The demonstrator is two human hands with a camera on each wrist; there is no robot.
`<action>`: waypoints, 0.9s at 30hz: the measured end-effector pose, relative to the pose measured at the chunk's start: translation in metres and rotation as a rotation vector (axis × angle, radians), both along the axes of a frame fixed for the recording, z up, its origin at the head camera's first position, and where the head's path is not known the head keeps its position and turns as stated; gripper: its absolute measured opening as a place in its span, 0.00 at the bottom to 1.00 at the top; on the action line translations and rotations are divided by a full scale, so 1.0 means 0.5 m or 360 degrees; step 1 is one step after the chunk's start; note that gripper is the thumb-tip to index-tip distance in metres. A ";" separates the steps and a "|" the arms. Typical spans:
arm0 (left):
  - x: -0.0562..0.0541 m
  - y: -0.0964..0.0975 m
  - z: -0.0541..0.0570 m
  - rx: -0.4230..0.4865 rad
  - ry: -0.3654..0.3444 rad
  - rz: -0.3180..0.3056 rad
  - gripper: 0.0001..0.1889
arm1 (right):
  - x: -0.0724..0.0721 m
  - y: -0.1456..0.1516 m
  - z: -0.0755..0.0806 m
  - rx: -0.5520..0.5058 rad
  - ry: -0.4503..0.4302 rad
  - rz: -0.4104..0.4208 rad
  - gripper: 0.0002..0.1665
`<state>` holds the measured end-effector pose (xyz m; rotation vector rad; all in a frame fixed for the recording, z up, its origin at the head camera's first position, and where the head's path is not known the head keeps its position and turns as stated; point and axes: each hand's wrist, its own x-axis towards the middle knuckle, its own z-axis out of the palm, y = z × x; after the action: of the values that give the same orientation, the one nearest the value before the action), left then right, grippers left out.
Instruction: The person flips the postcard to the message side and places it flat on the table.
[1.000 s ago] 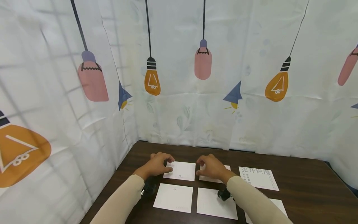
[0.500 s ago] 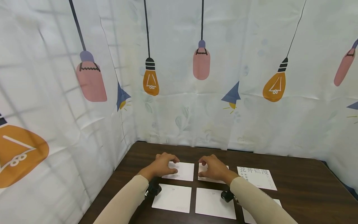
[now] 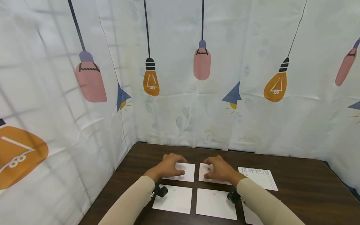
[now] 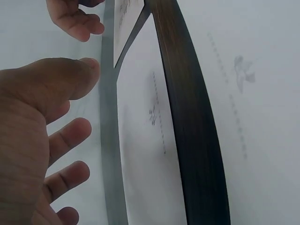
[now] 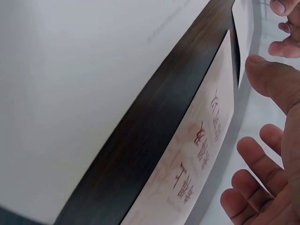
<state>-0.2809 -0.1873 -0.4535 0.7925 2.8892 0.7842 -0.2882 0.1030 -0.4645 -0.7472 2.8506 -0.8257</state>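
Two rows of printed white cards lie flat on the dark wood-grain worktop, and the relation that matters is between the two hands and the back row. The left hand hovers at the left part of the rear left card, hiding that part, so the card's bare face runs rightward from the fingers. The right hand mirrors it over the right part of the rear middle card, whose exposed strip lies leftward, toward the other hand. Each hand is thus the nearer one to its own card, with a narrow band of worktop between the two cards. Both cards look wider than deep in the head view, the longer axis seeming to run side to side, though the slant makes that unsure. The fingers of both hands are loosely bent, thumb and forefinger well parted — they hold nothing, and the wrist views show them off the cards. Red writing shows on the rear middle card in the right wrist view. Further right is the rear right card, with large grey characters along its far edge. Nearer the person are the front left card, the front middle card and the front right card, partly covered by the right sleeve. The cards rest straight on the worktop, not in any holder.
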 end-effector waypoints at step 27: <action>-0.010 0.093 -0.009 -0.0090 0.0020 -0.0099 0.29 | 0.000 0.084 -0.009 0.0052 0.0008 -0.0054 0.43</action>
<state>-0.2861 -0.1407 -0.4581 0.8799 2.8681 0.6902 -0.2880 0.1451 -0.4692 -0.7002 2.8811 -0.7810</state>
